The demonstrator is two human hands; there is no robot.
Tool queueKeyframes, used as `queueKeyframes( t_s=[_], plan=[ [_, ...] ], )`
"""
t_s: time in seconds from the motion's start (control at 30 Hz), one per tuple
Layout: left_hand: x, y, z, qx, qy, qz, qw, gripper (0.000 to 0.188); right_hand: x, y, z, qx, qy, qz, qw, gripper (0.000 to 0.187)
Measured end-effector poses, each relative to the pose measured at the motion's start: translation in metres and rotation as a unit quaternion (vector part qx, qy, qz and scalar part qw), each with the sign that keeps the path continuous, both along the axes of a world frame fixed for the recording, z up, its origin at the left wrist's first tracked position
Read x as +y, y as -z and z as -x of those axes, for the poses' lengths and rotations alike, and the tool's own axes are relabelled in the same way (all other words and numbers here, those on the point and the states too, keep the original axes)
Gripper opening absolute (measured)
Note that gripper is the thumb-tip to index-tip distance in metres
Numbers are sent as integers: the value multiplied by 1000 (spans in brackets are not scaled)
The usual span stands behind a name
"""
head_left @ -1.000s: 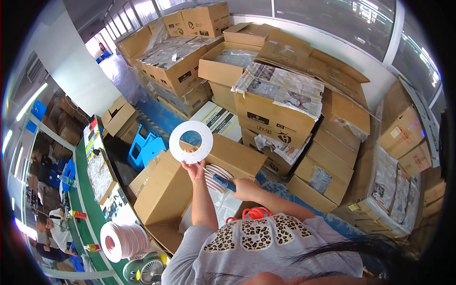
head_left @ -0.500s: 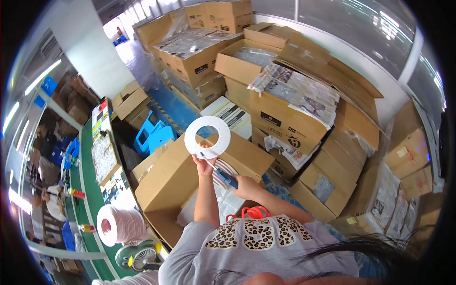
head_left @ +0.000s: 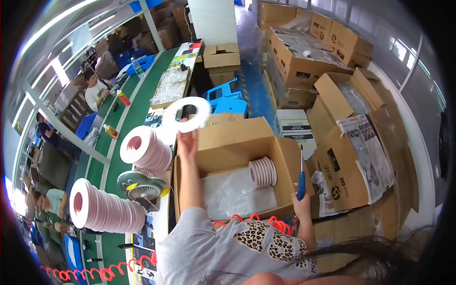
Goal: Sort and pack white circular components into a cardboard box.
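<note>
My left hand (head_left: 187, 142) is raised over the left side of an open cardboard box (head_left: 235, 130), its fingers closed on the lower edge of a flat white ring (head_left: 204, 112). To the right of the box, my right hand (head_left: 302, 207) grips a blue air blow gun (head_left: 301, 184) with its long thin nozzle pointing up. A red coiled hose (head_left: 280, 224) runs in front of my shirt toward that hand. Inside the box, a short stack of white rings (head_left: 262, 172) lies on its side upon clear plastic sheeting (head_left: 237, 202).
Two stacks of white rings, a nearer one (head_left: 111, 211) and a farther one (head_left: 149, 152), lie left beside a small fan (head_left: 142, 190). Beyond runs a green worktable (head_left: 107, 183) with people behind it. Blue stools (head_left: 225, 102) and piled cartons (head_left: 304, 66) stand farther off.
My view has turned left. The ring in my left hand has moved left, away from the blow gun. My right hand has moved right with the gun, now pointing up.
</note>
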State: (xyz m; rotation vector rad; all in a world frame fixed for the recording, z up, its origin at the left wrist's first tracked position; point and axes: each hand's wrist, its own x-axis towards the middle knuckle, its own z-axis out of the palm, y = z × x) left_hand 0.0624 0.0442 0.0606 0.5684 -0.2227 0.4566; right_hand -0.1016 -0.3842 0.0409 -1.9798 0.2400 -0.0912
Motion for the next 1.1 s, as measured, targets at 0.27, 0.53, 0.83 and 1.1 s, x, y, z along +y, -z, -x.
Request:
queueKeyframes(
  t_s=[0.27,0.53,0.83,1.1],
  plan=[
    [175,-12,50,33,-261,177,948,27,3,5,-7,12,-35,-9,999,31],
    [207,7,76,162,-286,27,944,28,-3,-1,-6,10,-38,-38,999,31],
    [198,9,88,418,-103,-138,892,42,-8,6,-1,-45,-33,-28,998,31],
    [67,127,40,384,130,-154,901,31,-11,14,6,-16,6,-15,1000,34]
  ],
)
